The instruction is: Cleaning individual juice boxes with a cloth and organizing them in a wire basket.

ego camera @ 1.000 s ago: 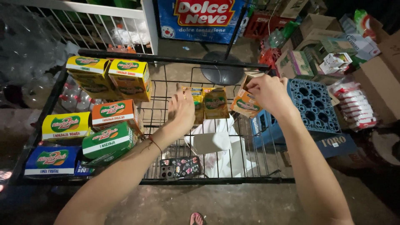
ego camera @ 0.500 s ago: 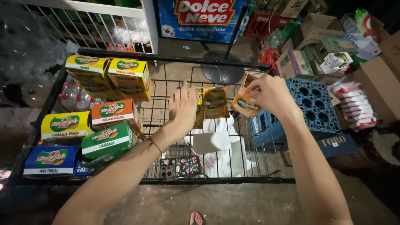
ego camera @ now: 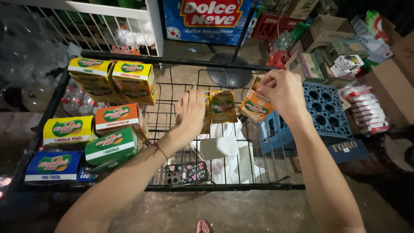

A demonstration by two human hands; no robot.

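Observation:
My left hand point(ego camera: 191, 113) grips a row of small drink-mix sachets point(ego camera: 222, 106) standing on a black wire shelf point(ego camera: 215, 187). My right hand point(ego camera: 281, 92) pinches the top of an orange sachet point(ego camera: 253, 107) at the right end of that row, tilted and lifted a little off the wire. To the left on the shelf stand yellow boxes point(ego camera: 133, 82), an orange box point(ego camera: 117, 118), a green box point(ego camera: 112, 146) and a blue box point(ego camera: 52, 165).
A blue plastic crate point(ego camera: 323, 113) sits right of the shelf, with cardboard boxes point(ego camera: 388, 82) and wrapped packs point(ego camera: 364, 108) beyond. White bags point(ego camera: 224, 151) lie under the wire. A phone with a patterned case point(ego camera: 186, 172) rests on the shelf's front. A blue sign point(ego camera: 207, 19) stands behind.
My right hand has lifted the orange sachet slightly and moved it left toward the row. My left hand stays on the sachets.

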